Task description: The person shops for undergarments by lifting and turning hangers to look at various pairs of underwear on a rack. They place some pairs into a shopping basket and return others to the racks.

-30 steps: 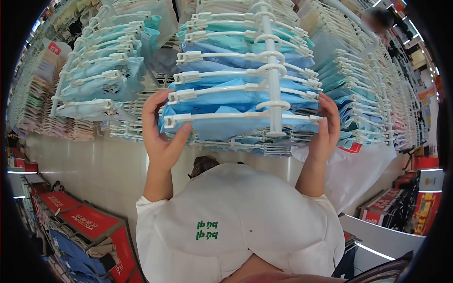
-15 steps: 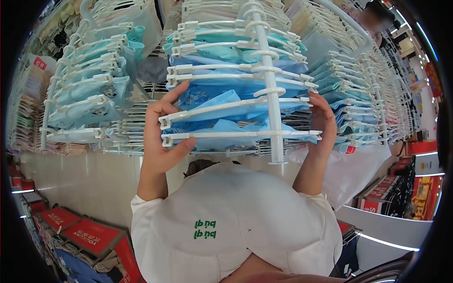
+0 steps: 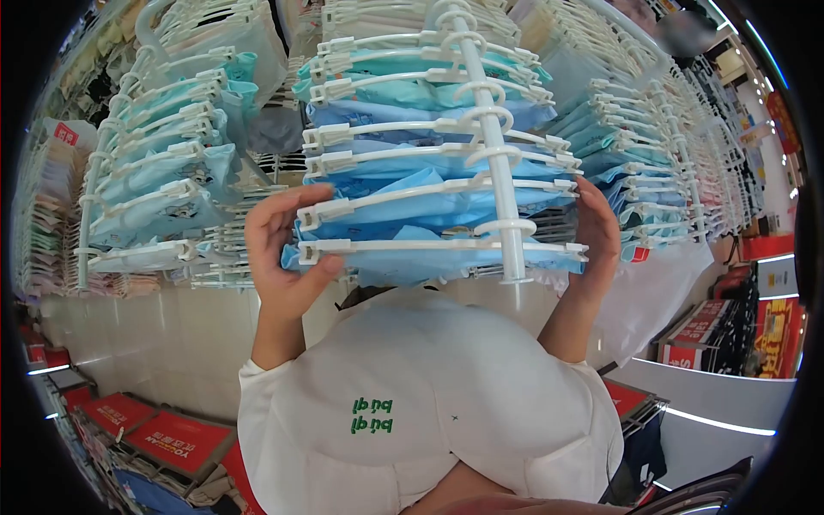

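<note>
Our left hand [image 3: 287, 249] wraps the left ends of two near white plastic hangers [image 3: 412, 246] with blue fabric garments [image 3: 403, 268] on a white metal rail [image 3: 511, 259]; our right hand [image 3: 599, 232] is kinda cupped at the other ends.

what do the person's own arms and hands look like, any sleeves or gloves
The left hand and right hand are bare, with no glove, watch or bracelet showing. Short white fabric sleeves leave the forearms uncovered; they belong to a white top with green lettering.

Garments [image 3: 402, 269] on hangers [image 3: 412, 245], hangers along rail [image 3: 505, 202], racks [image 3: 83, 257] left and right
</note>
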Motion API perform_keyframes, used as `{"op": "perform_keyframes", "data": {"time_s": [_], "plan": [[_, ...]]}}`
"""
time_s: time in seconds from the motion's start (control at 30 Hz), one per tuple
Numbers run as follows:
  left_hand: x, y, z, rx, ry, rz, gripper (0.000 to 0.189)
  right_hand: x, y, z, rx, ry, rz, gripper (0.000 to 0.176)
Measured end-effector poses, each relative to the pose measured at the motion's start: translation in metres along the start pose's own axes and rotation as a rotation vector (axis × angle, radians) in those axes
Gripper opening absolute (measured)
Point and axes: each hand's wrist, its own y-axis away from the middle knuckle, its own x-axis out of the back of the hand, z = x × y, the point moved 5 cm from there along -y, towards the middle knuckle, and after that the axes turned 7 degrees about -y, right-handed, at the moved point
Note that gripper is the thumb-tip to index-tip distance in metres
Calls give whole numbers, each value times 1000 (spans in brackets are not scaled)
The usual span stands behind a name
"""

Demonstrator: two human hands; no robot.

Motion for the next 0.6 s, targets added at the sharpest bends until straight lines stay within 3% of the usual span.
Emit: {"op": "perform_keyframes", "data": {"time_s": [0.07,0.13,0.23,0.6], "plan": [[0,2,4,12,3,-25,55,-3,7,-2,33,-121,3,73],[1,5,6,21,2,-48,53,-9,8,-8,21,-34,1,70],[-2,9,8,31,-122,-127,49,-10,14,-13,99,32,47,52],[-10,26,21,94,-313,120,50,-16,26,-26,36,30,117,37]]}}
